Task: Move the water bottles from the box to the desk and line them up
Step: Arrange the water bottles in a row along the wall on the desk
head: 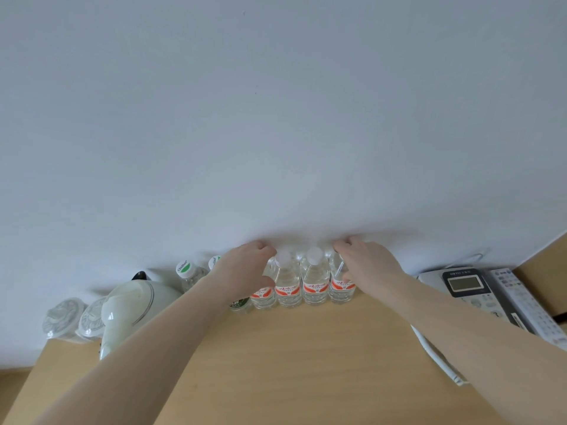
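While gripping end bottles [288,282], left hand [245,268], right hand [366,265], desk [306,348]

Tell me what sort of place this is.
Probably a hotel room desk: an electric kettle, a corded phone, a remote control and bottled water stand along the wall.

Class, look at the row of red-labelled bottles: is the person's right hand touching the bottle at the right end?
Touching. The head view shows the right hand wrapped over the rightmost bottle, thumb on its label.
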Tool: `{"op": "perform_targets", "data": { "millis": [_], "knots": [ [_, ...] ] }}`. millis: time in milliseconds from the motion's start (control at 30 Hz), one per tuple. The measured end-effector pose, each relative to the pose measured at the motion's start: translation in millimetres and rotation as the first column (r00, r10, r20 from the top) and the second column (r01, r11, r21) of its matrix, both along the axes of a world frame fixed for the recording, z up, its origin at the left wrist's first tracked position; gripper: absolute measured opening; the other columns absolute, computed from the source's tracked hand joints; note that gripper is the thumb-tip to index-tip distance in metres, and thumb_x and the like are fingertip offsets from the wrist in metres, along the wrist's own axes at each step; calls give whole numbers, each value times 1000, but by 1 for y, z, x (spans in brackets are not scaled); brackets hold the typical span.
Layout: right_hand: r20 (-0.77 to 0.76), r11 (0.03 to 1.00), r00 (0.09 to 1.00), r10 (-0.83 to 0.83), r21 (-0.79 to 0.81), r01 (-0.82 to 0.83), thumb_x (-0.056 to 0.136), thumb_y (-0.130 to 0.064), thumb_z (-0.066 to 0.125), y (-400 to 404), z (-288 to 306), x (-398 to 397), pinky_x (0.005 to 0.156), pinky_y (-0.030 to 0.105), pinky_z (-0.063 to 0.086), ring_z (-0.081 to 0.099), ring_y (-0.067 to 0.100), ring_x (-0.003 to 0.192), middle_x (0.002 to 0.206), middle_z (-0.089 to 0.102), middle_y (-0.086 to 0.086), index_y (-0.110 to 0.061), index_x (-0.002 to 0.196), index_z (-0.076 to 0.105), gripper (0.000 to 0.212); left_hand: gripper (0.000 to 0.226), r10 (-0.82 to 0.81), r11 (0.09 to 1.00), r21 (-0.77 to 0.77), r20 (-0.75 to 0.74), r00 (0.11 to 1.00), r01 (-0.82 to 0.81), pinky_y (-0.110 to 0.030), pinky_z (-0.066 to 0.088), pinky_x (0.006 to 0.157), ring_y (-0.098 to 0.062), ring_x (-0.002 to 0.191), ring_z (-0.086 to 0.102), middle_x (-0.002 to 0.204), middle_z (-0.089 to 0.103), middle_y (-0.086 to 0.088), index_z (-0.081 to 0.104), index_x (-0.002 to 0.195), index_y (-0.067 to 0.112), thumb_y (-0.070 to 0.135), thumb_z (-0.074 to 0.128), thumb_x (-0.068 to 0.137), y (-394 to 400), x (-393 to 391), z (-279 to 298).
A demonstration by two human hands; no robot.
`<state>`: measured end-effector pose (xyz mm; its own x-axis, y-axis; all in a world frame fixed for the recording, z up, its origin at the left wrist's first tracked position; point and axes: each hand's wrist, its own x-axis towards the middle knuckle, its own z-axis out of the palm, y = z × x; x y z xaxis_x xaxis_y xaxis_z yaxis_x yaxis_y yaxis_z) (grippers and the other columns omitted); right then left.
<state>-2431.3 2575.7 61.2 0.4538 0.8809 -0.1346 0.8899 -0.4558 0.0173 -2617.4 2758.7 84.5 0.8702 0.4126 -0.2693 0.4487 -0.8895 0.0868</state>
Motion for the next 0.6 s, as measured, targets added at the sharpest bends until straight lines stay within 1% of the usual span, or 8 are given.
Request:
{"op": "perform_targets", "data": {
  "millis": [133, 167, 267, 333, 400, 467, 533, 600],
  "knots": [
    [-5, 999, 1000, 13, 49, -12, 85, -22, 76, -2, -5, 2, 62, 34, 37, 65, 32, 85, 108, 55, 6, -15, 113, 49, 39, 59, 20, 1000, -12, 1, 1000, -20, -31, 46, 92, -20, 124, 53, 139, 52, 4, 49, 145, 25, 42, 67, 92, 5, -2, -6],
    [-8, 998, 1000, 14, 55, -14, 85, -22, 76, -2, -6, 3, 62, 34, 37, 65, 32, 84, 108, 55, 6, -16, 112, 49, 39, 59, 26, 1000, -13, 4, 1000, -26, -32, 47, 93, -19, 124, 53, 139, 52, 5, 49, 145, 26, 42, 67, 92, 6, -2, -7],
    [-21, 999, 1000, 14, 47, -13, 84, -22, 77, -3, -7, 4, 63, 34, 37, 64, 32, 86, 107, 53, 5, -17, 112, 48, 40, 59, 43, 999, -13, -6, 999, -43, -41, 51, 97, -18, 124, 53, 139, 52, 7, 49, 145, 29, 44, 67, 91, 8, -4, -8],
    [-35, 999, 999, 20, 46, -19, 83, -20, 77, -4, -7, 5, 63, 34, 36, 64, 32, 88, 108, 51, 6, -17, 114, 48, 43, 59, 48, 999, -9, -11, 999, -48, -44, 51, 98, -17, 125, 52, 139, 51, 9, 48, 145, 31, 45, 67, 91, 8, -5, -8],
    [-39, 998, 999, 27, 55, -25, 84, -20, 76, -5, -7, 5, 63, 34, 36, 64, 31, 88, 109, 52, 6, -17, 116, 47, 44, 59, 45, 999, -1, -12, 999, -45, -44, 51, 98, -18, 126, 52, 139, 51, 9, 48, 145, 31, 45, 66, 91, 8, -6, -7],
    [-44, 997, 999, 28, 71, -25, 85, -21, 75, -7, -7, 4, 63, 34, 39, 63, 30, 87, 112, 51, 6, -16, 120, 46, 46, 58, 44, 999, 5, -7, 999, -44, -43, 51, 98, -18, 125, 52, 139, 51, 9, 48, 145, 31, 44, 66, 92, 8, -7, -6],
    [-56, 995, 998, 23, 98, -17, 84, -21, 76, -9, -8, 3, 63, 35, 41, 62, 28, 83, 115, 49, 6, -17, 125, 45, 51, 57, 48, 999, 9, 4, 999, -48, -42, 51, 98, -18, 125, 52, 140, 50, 8, 48, 145, 30, 43, 66, 92, 8, -9, -6],
    [-49, 992, 999, 20, 127, -13, 83, -23, 77, -12, -10, 2, 59, 33, 39, 58, 26, 75, 117, 47, 7, -17, 127, 42, 56, 56, 58, 998, 9, 23, 998, -59, -40, 50, 98, -18, 124, 52, 140, 50, 8, 49, 144, 29, 43, 65, 93, 8, -12, -6]
  ]
}}
